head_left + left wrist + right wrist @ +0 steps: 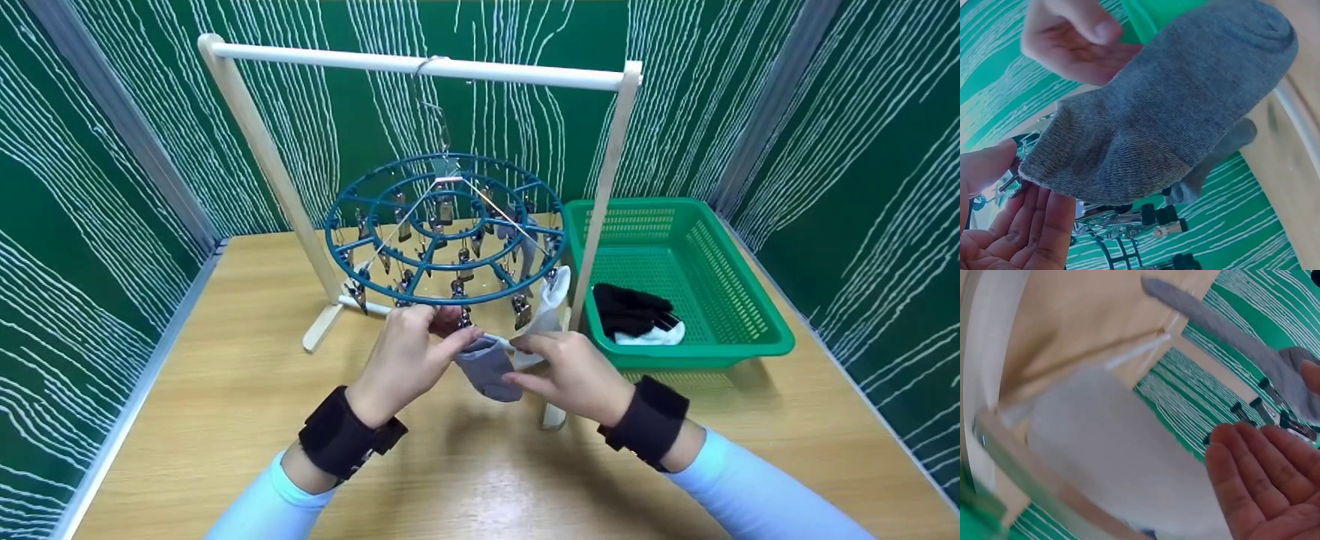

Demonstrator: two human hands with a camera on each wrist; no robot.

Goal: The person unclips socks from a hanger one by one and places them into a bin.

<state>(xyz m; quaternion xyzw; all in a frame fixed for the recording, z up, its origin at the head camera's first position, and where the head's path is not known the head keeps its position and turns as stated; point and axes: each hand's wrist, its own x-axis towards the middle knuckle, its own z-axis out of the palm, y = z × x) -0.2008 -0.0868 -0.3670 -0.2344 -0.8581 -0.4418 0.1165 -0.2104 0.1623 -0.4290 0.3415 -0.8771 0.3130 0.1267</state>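
The left hand (401, 358) pinched the grey sock's (487, 369) cuff beneath the teal clip hanger (444, 229). The right hand (574, 373) lay beside it, fingers relaxed — no writing was readable.

Legible text, labels, brands, numbers, signs: none found in any view.

- Grey sock (487, 367): plain knit, no logo or size mark visible.
- Round teal clip hanger (444, 229): no moulded lettering readable.
- Green plastic basket (739, 281): no label visible.
- Black wrist straps (341, 435): unmarked.
- Green backdrop panels (862, 150): wavy white lines only, a pattern and not writing.
- Wooden rack (420, 66) and surface (225, 390): bare, no stickers or print.
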